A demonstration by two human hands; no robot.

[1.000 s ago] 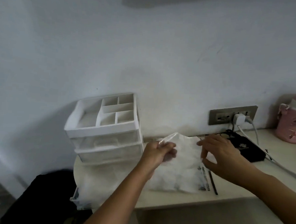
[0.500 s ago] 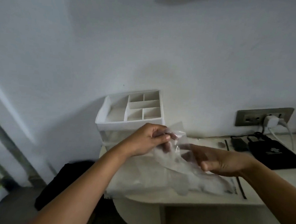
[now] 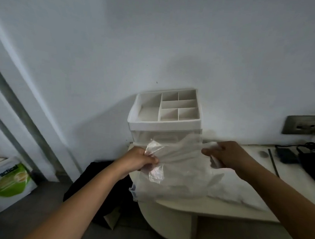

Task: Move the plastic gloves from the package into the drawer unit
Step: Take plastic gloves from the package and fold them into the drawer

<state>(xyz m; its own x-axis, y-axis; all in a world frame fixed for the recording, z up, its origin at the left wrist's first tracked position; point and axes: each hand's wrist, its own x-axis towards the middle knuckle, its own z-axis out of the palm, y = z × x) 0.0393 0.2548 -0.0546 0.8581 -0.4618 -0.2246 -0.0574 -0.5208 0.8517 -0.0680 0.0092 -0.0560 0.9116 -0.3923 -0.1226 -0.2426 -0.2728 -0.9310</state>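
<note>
A thin clear plastic glove (image 3: 180,154) is stretched between my two hands just in front of the white drawer unit (image 3: 163,124). My left hand (image 3: 138,159) pinches its left edge and my right hand (image 3: 224,155) grips its right end. Under them on the desk lies the flat package (image 3: 228,192) with more white gloves in it, its left end hanging over the desk's edge. The drawer unit stands against the wall, with a divided tray on top and clear drawers below; both drawers look closed, partly hidden behind the glove.
The cream desk (image 3: 221,208) has a rounded left end. A wall socket (image 3: 304,124) with a plugged cable, a black pouch (image 3: 314,166) and a small dark adapter (image 3: 287,155) are at the right. A black bag (image 3: 97,180) and a green-and-white box (image 3: 7,182) sit on the floor at the left.
Both hands lifted a glove off the package and pulled it apart, spreading it in front of the drawer unit. The view swung left, so the unit now sits near the middle.
</note>
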